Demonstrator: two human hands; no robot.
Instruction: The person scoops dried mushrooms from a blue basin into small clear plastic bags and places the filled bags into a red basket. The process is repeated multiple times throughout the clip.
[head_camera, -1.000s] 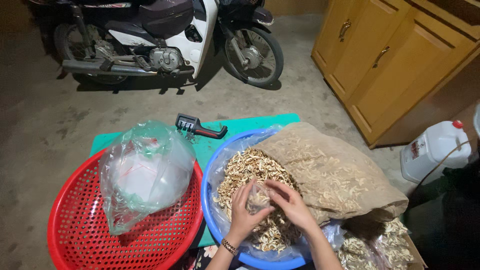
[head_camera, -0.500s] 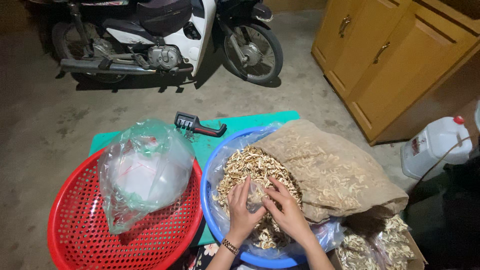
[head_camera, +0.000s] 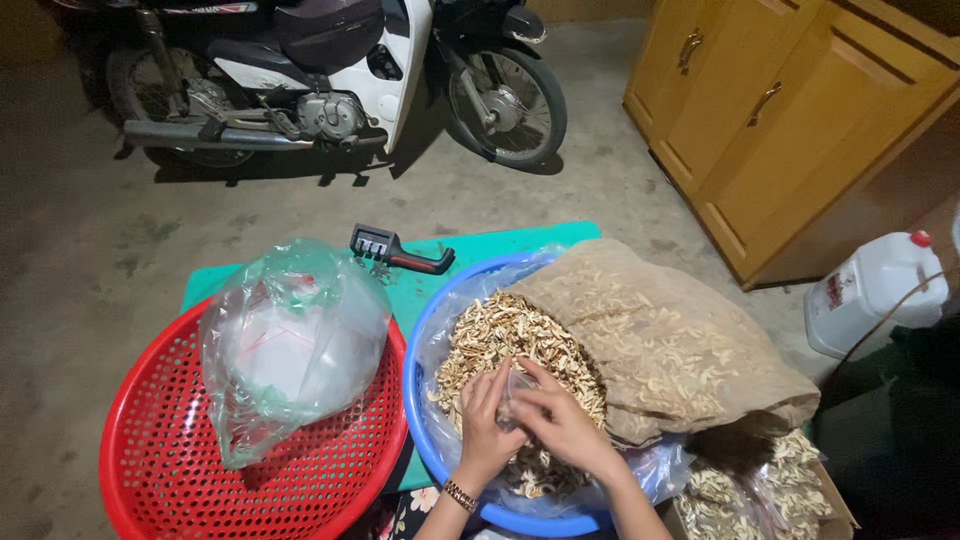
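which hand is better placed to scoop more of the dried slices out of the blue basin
Probably the left. The left hand lies directly on the heap of dried slices in the blue basin, fingers pointing into it. The right hand seems to pinch a small clear bag, so it looks occupied.

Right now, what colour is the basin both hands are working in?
Blue: the basin holding the pale dried slices has a blue rim, clearest in the head view.
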